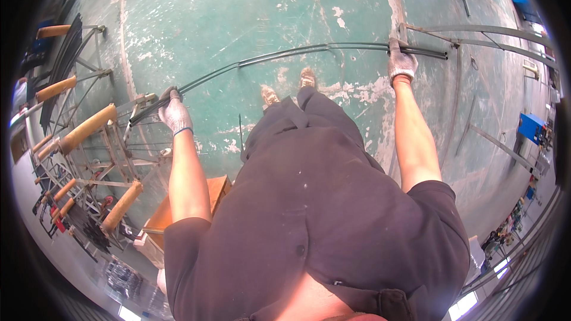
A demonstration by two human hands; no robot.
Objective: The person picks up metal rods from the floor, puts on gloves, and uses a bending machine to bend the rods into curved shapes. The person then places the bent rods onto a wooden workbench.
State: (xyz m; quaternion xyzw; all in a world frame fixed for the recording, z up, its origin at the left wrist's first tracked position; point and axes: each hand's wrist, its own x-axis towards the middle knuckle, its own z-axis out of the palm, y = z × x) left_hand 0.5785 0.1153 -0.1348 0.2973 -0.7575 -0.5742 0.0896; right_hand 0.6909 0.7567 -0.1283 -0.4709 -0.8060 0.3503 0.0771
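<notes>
A few long, thin dark rods [285, 53] stretch across in front of me from one hand to the other, above the green floor. My left hand [174, 113], in a pale work glove with darker fingers, is closed around them near their left end. Toward the right end, my right hand [401, 62], gloved the same way, grips them too, with the rod tips sticking out beyond it. The fisheye lens makes the rods look bowed, so I cannot tell whether they bend.
On the left stand metal racks with tan padded rollers [89, 128], one carrying a bundle of dark strips [62, 71]. A brown wooden box [221, 193] is by my left elbow. Metal rails [499, 31] reach in from the right, near a blue box [531, 127]. Worn green floor [196, 18] lies ahead.
</notes>
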